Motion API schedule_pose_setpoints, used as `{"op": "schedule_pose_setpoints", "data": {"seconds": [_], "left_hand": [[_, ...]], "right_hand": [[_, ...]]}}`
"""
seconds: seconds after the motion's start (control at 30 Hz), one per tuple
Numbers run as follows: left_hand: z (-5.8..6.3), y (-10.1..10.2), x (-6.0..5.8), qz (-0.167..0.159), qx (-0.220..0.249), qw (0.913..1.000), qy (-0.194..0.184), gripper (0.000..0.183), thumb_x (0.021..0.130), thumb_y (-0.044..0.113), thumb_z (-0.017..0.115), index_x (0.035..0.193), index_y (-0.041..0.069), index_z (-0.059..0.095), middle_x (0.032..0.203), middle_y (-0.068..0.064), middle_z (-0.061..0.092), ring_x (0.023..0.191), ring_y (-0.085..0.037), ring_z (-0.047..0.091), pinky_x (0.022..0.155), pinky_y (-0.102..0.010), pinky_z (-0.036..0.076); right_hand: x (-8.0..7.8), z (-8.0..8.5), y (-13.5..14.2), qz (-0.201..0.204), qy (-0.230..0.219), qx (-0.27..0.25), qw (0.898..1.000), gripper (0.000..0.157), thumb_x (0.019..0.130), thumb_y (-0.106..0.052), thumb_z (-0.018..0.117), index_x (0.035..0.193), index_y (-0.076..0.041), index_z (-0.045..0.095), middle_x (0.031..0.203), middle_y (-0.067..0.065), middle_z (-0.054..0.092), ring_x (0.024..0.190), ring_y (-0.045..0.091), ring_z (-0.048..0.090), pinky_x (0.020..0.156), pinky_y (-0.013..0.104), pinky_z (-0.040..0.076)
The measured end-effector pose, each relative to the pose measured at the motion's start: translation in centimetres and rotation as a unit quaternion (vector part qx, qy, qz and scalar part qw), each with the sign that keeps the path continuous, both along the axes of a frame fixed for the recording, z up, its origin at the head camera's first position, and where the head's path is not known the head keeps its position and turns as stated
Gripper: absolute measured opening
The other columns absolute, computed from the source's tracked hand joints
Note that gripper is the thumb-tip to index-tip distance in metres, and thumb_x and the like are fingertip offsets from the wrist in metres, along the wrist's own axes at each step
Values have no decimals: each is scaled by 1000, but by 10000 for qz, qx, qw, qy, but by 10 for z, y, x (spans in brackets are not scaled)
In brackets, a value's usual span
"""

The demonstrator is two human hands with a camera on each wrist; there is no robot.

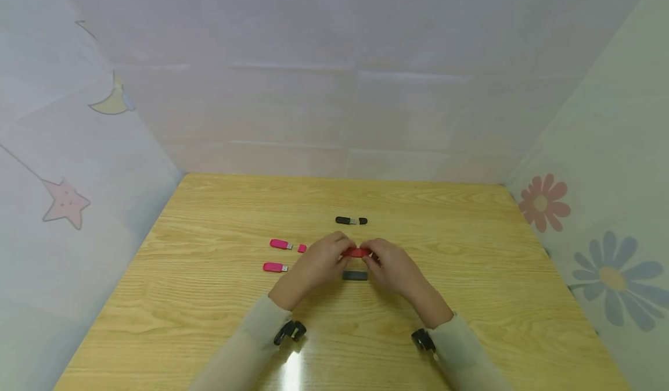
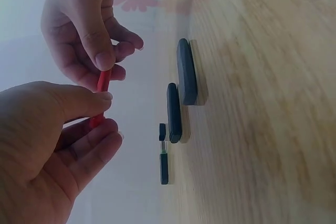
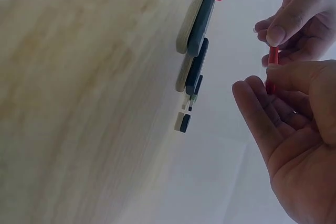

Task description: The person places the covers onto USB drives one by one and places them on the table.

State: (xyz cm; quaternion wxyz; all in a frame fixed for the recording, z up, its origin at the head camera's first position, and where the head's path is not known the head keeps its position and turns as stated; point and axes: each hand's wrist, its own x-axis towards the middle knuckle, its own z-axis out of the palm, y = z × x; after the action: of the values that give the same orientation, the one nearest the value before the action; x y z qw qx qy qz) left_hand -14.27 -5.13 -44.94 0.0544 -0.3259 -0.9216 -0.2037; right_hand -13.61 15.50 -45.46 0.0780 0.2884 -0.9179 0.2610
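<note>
Both hands hold a red USB stick (image 1: pixel 358 253) up off the table. My left hand (image 1: pixel 324 260) pinches one end between thumb and fingers, and my right hand (image 1: pixel 392 266) pinches the other. Fingers cover its ends. Below it, on the wood, lies a dark grey capped USB stick (image 1: pixel 355 275). The left wrist view shows a second dark stick (image 2: pixel 174 113) beyond the nearer grey one; from the head it is hidden by the hands and red stick.
Farther back lies a black USB stick (image 1: pixel 343 220) with its plug bare, its cap (image 1: pixel 363 221) just right of it. Left of the hands are two uncapped pink USB sticks, one behind (image 1: pixel 279 244) and one in front (image 1: pixel 273 267), plus a pink cap (image 1: pixel 302 248). Patterned cloth surrounds the wooden table (image 1: pixel 209 321).
</note>
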Motion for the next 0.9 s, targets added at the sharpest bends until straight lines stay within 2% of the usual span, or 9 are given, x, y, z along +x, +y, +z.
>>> {"op": "schedule_pose_setpoints", "data": {"seconds": [0.13,0.4,0.63,0.9], "left_hand": [[0,0,-6,44,-15,9999,127,21,96,14,71,116,7,71,107,-4,64,91,-12,63,78,-21,56],[-1,1,-17,242,-88,9996,-150,25,96,15,71,119,6,70,107,-5,66,89,-12,63,77,-24,56],[-3,1,-28,365,-242,9988,-239,22,97,11,70,118,7,70,107,-3,66,93,-13,63,82,-27,56],[-8,3,-39,408,-274,9983,-317,18,98,14,68,115,6,71,103,-4,68,90,-15,63,82,-28,56]], "right_hand": [[-8,0,0,-91,-128,22,9999,13,94,-8,71,107,-7,71,95,2,68,73,9,58,63,23,52],[-22,-2,-1,-224,-380,179,9989,14,95,-9,70,108,-7,71,95,2,66,71,9,53,62,24,49],[-31,1,-6,-499,-874,351,9943,16,97,-13,69,112,-9,70,100,3,66,73,11,54,64,28,50],[-41,-2,-8,-664,-1002,585,9910,15,98,-15,67,112,-10,70,102,4,66,74,13,55,65,29,50]]}}
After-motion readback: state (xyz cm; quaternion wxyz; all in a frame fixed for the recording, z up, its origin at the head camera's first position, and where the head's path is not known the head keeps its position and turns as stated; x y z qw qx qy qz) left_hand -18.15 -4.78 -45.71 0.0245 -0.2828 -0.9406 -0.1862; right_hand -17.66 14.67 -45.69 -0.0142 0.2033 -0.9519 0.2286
